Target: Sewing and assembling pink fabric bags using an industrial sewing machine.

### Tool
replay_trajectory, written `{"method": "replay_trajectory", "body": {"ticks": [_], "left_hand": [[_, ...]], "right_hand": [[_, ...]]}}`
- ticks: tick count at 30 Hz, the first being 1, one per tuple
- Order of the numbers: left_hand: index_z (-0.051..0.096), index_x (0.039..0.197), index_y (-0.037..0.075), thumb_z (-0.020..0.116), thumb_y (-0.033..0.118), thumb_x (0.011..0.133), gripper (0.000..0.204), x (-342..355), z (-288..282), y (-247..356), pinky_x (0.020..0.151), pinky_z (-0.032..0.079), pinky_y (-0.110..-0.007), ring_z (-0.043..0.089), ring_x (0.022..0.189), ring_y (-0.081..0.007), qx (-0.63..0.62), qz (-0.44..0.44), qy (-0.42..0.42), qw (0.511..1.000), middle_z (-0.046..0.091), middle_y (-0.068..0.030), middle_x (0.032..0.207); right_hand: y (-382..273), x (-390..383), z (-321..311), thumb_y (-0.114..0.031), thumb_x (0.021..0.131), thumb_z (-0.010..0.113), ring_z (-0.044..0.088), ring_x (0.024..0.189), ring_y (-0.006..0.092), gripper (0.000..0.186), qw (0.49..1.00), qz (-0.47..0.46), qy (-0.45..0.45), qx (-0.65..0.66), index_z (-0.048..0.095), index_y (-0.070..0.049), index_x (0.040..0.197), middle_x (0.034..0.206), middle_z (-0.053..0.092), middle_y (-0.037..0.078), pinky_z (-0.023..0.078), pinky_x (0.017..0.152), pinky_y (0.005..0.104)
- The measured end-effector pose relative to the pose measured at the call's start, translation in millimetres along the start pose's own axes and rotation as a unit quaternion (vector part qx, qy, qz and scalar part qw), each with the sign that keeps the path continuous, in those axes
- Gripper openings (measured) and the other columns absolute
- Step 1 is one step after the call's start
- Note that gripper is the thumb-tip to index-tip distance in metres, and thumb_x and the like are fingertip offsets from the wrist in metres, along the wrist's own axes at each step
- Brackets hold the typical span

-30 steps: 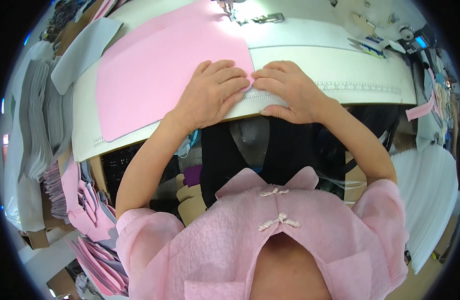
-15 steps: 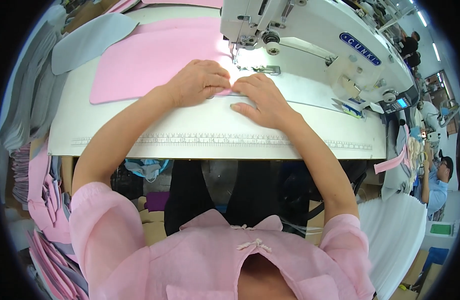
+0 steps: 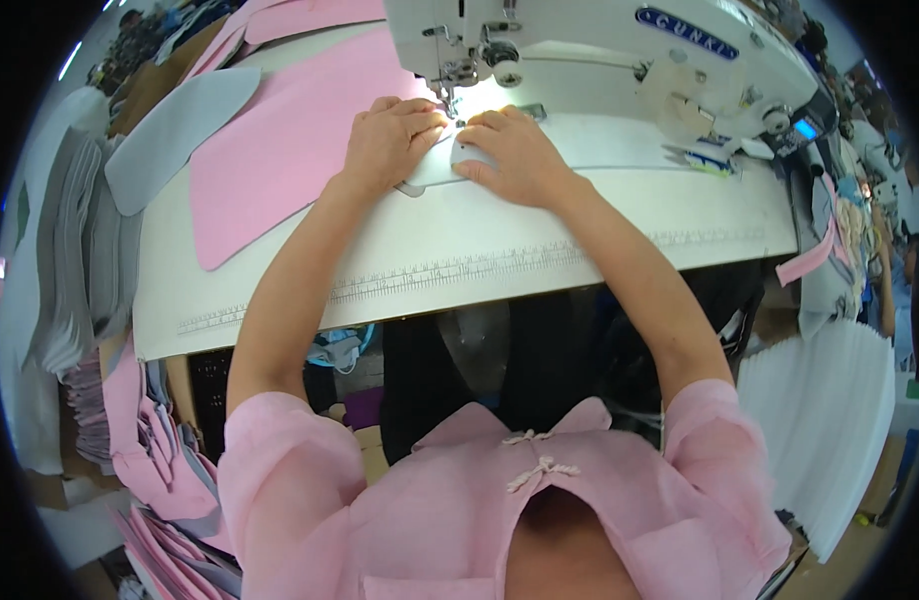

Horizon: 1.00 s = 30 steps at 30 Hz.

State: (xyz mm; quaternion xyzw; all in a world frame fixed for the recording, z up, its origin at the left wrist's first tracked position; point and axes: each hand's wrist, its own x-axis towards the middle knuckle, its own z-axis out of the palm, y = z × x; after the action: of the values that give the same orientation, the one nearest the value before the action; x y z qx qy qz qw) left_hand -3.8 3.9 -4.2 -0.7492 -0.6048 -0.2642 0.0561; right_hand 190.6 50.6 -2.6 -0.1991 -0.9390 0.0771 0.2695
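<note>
Pink fabric panel (image 3: 290, 145) lies flat on the pale surface (image 3: 630, 220), spread out to the left of both hands, with a grey cut piece (image 3: 180, 140) beside its upper left edge. Its right side runs up to the left hand (image 3: 392, 143), which hides some of that edge from me. I see this left hand palm down with its fingers bent and its tips near the lit presser foot (image 3: 450, 103); whether they grip any cloth, I cannot tell from my end. Between the two hands I make out a pale grey piece (image 3: 467, 155), lying just below the presser foot. The right hand (image 3: 523, 160) is over this piece's right side, half open, fingers curved forward and thumb held apart from them, touching it; I cannot tell if it pinches or only presses. Above and to the right, I have the white sewing machine (image 3: 580, 35), and at its far right a small display unit (image 3: 806, 128) with a lit blue screen.
</note>
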Motion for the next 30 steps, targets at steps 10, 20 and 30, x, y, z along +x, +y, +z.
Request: {"method": "replay_trajectory", "body": {"ticks": [10,20,30], "left_hand": [[0.061,0.095,0.006,0.057,0.021,0.077,0.024,-15,-7,27,0.08,0.043,-0.037,0.053,0.092,-0.0287,0.012,0.027,0.058,0.998,0.058,-0.0047,0.106],[0.062,0.083,0.0,0.051,0.01,0.078,0.016,-24,-58,15,0.076,0.044,-0.036,0.056,0.084,-0.0304,0.13,-0.008,-0.149,0.98,0.059,-0.016,0.089],[0.063,0.085,0.001,0.046,0.002,0.068,0.024,-19,-69,8,0.065,0.046,-0.037,0.059,0.071,-0.0298,-0.028,-0.078,-0.19,0.978,0.061,-0.0173,0.077]], "right_hand": [[-1,-1,4,-0.023,0.078,0.057,0.049,0.094,0.0257,0.024,0.999,-0.028,0.037,-0.02,0.058,-0.005,0.093,0.099,0.056,0.009,0.04,0.084,0.0339],[-10,-3,0,-0.009,0.077,0.057,0.056,0.082,0.0248,0.015,0.993,-0.109,0.04,-0.031,0.057,-0.003,0.091,0.088,0.06,0.009,0.046,0.071,0.0329],[-28,18,3,-0.002,0.07,0.058,0.058,0.082,0.026,0.02,0.982,-0.183,0.02,-0.04,0.06,-0.002,0.09,0.09,0.061,0.011,0.049,0.069,0.033]]}}
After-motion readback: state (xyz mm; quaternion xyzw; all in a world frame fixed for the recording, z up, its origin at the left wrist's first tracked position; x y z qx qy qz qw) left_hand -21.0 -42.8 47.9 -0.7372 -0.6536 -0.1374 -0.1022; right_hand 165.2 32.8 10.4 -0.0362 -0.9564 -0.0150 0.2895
